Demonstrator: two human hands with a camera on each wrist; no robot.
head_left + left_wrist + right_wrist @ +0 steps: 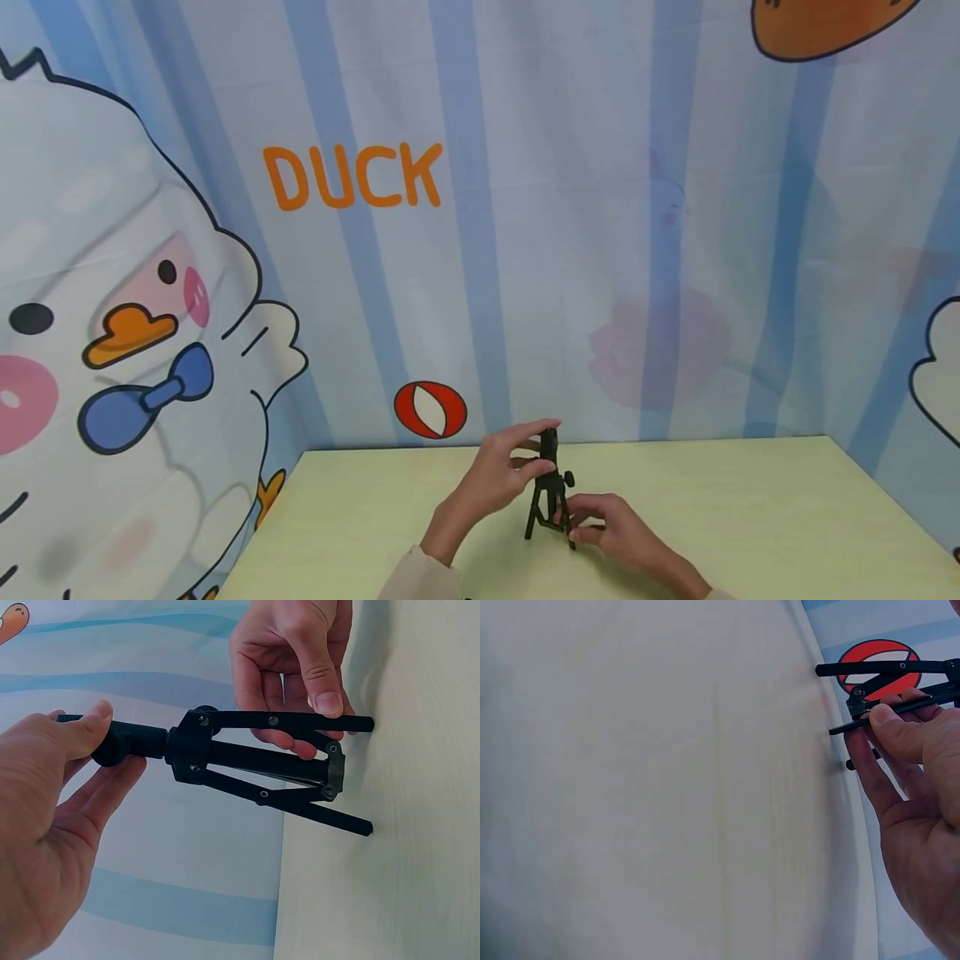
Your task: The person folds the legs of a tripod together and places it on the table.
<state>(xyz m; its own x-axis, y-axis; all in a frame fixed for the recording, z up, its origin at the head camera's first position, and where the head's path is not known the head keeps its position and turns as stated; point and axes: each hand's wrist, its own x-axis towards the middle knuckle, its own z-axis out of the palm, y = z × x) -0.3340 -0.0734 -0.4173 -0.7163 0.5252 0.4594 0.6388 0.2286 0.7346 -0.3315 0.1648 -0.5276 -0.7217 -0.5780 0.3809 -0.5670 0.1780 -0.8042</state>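
Observation:
A small black tripod stands upright near the middle of the table, its legs partly spread. My left hand grips the head at its top between thumb and fingers. Lower down, my right hand pinches one leg near its foot. In the left wrist view the tripod lies sideways across the picture, showing its hinged braces and centre post. The right wrist view has my right hand with the thumb pressed along a leg and fingers behind it; the tripod's top is outside that view.
The pale yellow table reaches back to a cloth backdrop with blue stripes, a printed duck and the word DUCK. A red and white ball is printed low on the cloth, behind the hands.

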